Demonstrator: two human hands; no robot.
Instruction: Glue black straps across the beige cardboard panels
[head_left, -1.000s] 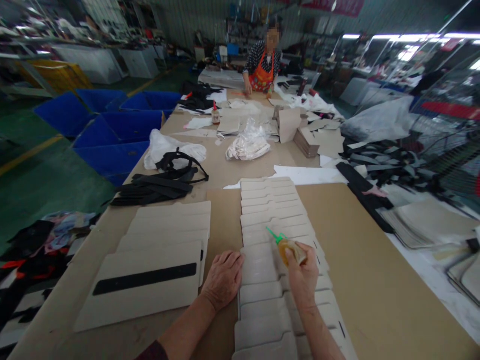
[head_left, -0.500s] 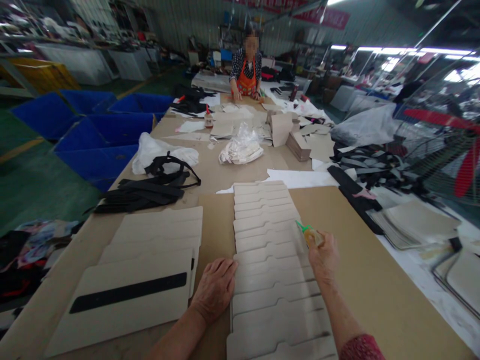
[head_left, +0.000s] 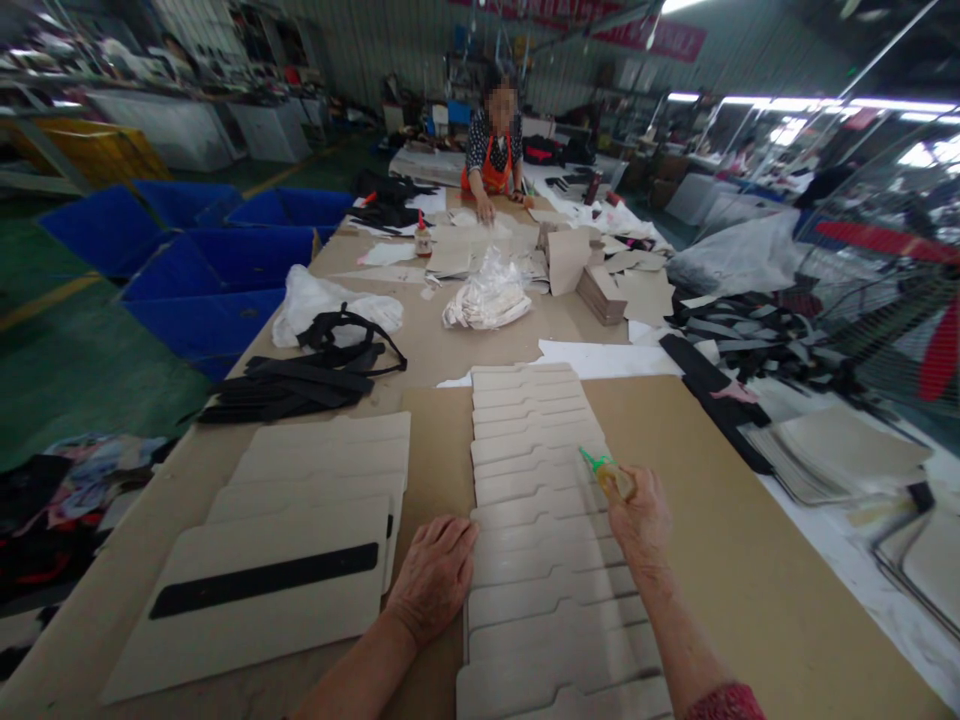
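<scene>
A long row of overlapping grey-beige boards [head_left: 544, 545], each with a stepped edge, runs away from me along the table. My right hand [head_left: 641, 510] is wrapped round a glue bottle [head_left: 615, 482] with amber contents and a green nozzle. Its tip points left, over the right part of the row. Flat against the left edge of the row lies my left hand [head_left: 433, 575], fingers stretched out and holding nothing. To the left of that hand are larger beige panels [head_left: 277, 570]; the front one carries a black strip [head_left: 266, 580].
Black straps [head_left: 292, 388] and a white plastic bag [head_left: 337, 310] lie at the left. A clear bag of pale pieces [head_left: 487, 300] sits mid-table. Blue bins [head_left: 217, 300] stand beside the left edge. A fan [head_left: 892, 300] is at the right. Opposite, a co-worker [head_left: 491, 150] reaches over beige pieces.
My right hand has moved the glue bottle slightly left across the boards. My left hand stays at the row's edge. The co-worker's arm reaches further forward.
</scene>
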